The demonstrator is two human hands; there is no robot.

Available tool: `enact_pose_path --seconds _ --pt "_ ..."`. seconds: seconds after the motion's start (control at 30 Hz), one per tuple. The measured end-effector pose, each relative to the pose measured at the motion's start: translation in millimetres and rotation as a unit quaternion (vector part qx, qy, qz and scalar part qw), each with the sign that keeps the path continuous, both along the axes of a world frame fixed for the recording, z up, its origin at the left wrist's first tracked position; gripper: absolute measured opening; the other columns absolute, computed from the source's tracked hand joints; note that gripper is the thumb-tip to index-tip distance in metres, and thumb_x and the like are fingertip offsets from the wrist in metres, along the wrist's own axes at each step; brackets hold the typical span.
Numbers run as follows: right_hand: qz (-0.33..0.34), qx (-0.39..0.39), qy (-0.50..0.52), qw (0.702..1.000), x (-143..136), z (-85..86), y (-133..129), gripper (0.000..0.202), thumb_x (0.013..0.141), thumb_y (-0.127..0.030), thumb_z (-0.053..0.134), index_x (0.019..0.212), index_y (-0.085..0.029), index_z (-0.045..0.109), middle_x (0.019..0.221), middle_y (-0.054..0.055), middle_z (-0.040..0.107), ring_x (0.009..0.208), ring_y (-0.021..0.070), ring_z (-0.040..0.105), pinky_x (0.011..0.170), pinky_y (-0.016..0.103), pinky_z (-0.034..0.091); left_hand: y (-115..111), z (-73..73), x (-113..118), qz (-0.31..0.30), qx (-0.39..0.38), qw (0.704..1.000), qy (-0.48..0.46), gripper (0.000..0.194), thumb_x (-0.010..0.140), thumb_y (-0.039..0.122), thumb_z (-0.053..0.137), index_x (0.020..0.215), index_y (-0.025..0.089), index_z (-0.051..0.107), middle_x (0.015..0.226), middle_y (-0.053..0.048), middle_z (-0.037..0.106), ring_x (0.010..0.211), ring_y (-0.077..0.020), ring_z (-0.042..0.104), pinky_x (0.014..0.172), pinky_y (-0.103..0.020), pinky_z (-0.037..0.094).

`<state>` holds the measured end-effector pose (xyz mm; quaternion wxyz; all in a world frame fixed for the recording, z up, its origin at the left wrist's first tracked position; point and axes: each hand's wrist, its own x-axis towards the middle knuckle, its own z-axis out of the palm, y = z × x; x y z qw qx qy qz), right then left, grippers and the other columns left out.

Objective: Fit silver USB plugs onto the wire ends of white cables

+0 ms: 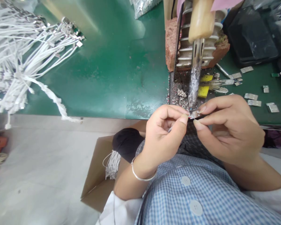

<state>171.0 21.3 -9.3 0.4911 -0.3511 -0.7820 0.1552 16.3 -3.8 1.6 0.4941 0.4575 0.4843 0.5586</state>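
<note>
My left hand is closed, pinching a cable end between thumb and forefinger; a bit of red wire shows at the fingertips. Most of the cable is hidden by the fingers. Opposite it, my right hand is closed on a small metal connector, held by the fingertips. The two pieces meet just under the tip of a soldering iron, which points down from its wooden handle. Whether the tip touches the connector, I cannot tell.
Ribbed white holder and bricks stand behind the iron. Solder crumbs, a yellow sponge and tweezers lie around it. Loose connectors are at right, bundled white cables at left, a cardboard box below.
</note>
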Motion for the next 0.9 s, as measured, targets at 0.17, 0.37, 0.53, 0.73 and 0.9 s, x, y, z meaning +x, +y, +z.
enact_pose_path --seconds 0.17,0.37,0.53,0.73,0.9 --pt "0.002 -0.005 0.0 1.0 1.6 1.0 -1.9 0.02 0.074 -0.002 0.068 0.081 -0.019 0.059 0.089 0.004 0.062 0.083 0.0157 0.063 0.072 0.033 0.054 -1.1 -0.7 0.4 0.001 0.01 1.0 -0.009 0.014 0.088 0.012 0.062 0.075 0.018 0.061 0.087 -0.002 0.067 0.073 -0.0094 0.063 0.062 -0.019 0.053" --pt "-0.017 -0.019 -0.019 0.999 0.2 0.9 -4.3 0.014 0.081 -0.007 0.067 0.079 -0.017 0.058 0.091 0.002 0.062 0.086 0.0115 0.062 0.076 0.03 0.051 -0.8 -1.1 0.1 0.004 0.024 0.999 0.025 0.016 0.086 0.008 0.061 0.074 0.018 0.06 0.087 -0.002 0.068 0.075 -0.0093 0.065 0.062 -0.017 0.053" --pt "-0.019 -0.013 -0.027 0.999 -0.7 0.7 -4.0 0.015 0.079 -0.005 0.068 0.078 -0.017 0.058 0.089 0.002 0.061 0.085 0.0113 0.061 0.075 0.029 0.051 -0.3 0.2 -0.2 0.006 0.024 0.999 0.029 0.015 0.086 0.008 0.061 0.075 0.018 0.059 0.087 -0.002 0.067 0.075 -0.0086 0.064 0.063 -0.017 0.053" --pt "0.001 -0.013 -0.032 0.999 1.3 -0.2 -7.0 0.018 0.078 -0.004 0.067 0.078 -0.018 0.057 0.088 0.002 0.061 0.083 0.0131 0.061 0.071 0.03 0.052 -3.2 -4.2 -1.1 -0.002 0.012 0.999 0.035 0.015 0.086 0.008 0.061 0.073 0.017 0.059 0.086 -0.002 0.067 0.071 -0.0078 0.061 0.059 -0.016 0.051" --pt "-0.003 -0.024 -0.028 0.999 -0.1 0.0 -9.3 0.019 0.08 -0.006 0.064 0.079 -0.023 0.057 0.085 0.002 0.061 0.08 0.0163 0.062 0.066 0.033 0.055 -5.6 -6.3 -1.9 -0.006 0.008 0.999 0.034 0.015 0.085 0.008 0.06 0.074 0.018 0.059 0.085 -0.002 0.066 0.073 -0.0085 0.062 0.06 -0.017 0.051"
